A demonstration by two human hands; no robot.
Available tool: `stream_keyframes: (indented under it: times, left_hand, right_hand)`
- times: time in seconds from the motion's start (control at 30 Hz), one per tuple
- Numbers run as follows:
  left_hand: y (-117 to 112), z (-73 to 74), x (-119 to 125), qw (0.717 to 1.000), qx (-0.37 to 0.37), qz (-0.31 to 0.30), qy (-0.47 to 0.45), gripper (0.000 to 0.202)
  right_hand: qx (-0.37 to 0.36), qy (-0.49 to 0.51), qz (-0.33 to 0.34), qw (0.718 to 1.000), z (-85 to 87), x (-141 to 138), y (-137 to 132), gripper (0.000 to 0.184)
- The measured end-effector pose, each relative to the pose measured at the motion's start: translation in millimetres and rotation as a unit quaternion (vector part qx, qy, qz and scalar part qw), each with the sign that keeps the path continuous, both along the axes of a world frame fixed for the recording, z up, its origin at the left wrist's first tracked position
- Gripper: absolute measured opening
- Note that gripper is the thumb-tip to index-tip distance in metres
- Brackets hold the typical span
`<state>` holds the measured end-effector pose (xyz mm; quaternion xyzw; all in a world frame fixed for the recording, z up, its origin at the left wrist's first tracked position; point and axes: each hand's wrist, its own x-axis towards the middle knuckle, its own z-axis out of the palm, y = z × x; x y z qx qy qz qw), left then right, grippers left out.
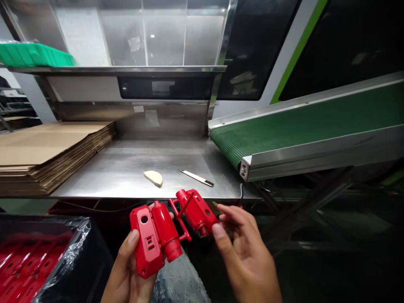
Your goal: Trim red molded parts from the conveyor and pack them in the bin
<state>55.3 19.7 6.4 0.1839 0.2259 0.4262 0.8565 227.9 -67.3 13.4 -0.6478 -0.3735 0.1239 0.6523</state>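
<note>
Two glossy red plastic mouldings, joined by a thin red sprue (pixel 181 219), are held up in front of the bench edge. My left hand (pixel 129 261) is closed around the left moulding (pixel 147 242), thumb on its flat face and fingers underneath. This piece has a round hole, small slots and a threaded cylinder at its side. The right moulding (pixel 197 212) tilts away to the right. At its right end is my right hand (pixel 244 248), thumb and fingertips at the corner and the other fingers loosely curled.
On the steel bench (pixel 120 164) lie a pale half-round piece (pixel 153 178) and a slim white-handled cutter (pixel 197 177). Flat cardboard (pixel 47 145) is stacked left. A green conveyor (pixel 284 126) slopes up at right. Lower left, a dark lined bin (pixel 85 256) holds several red mouldings (pixel 31 263).
</note>
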Motion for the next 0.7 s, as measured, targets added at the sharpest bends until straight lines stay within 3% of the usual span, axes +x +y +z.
stream_keyframes:
  times: [0.07,0.17,0.3,0.37,0.47,0.7]
  left_hand:
    - [4.4,-4.9,-3.4,0.999,0.040,-0.029,-0.019,0.035]
    - [8.9,-9.5,-5.6,0.991,0.087,-0.080,-0.057,0.045]
    - [12.8,-18.1,-6.6,0.983,0.090,-0.108,-0.118,0.050]
    - [15.4,-23.4,-7.1,0.980,0.082,-0.101,-0.153,0.054]
    - [20.7,-29.4,-8.6,0.977,0.075,-0.098,-0.172,0.055]
    - [26.3,-25.3,-10.1,0.998,0.022,-0.031,-0.051,0.035]
  right_hand:
    - [-0.001,0.092,0.014,0.996,-4.6,13.0,5.1,0.048]
    - [-0.032,0.197,0.099,0.975,-4.3,26.8,12.8,0.060]
    - [-0.038,0.307,0.254,0.916,5.3,29.0,15.6,0.051]
    - [-0.032,0.333,0.295,0.895,8.3,27.0,14.3,0.045]
    - [-0.032,0.349,0.293,0.889,7.3,25.0,11.6,0.049]
    - [-0.016,0.356,0.283,0.890,5.8,17.6,8.1,0.051]
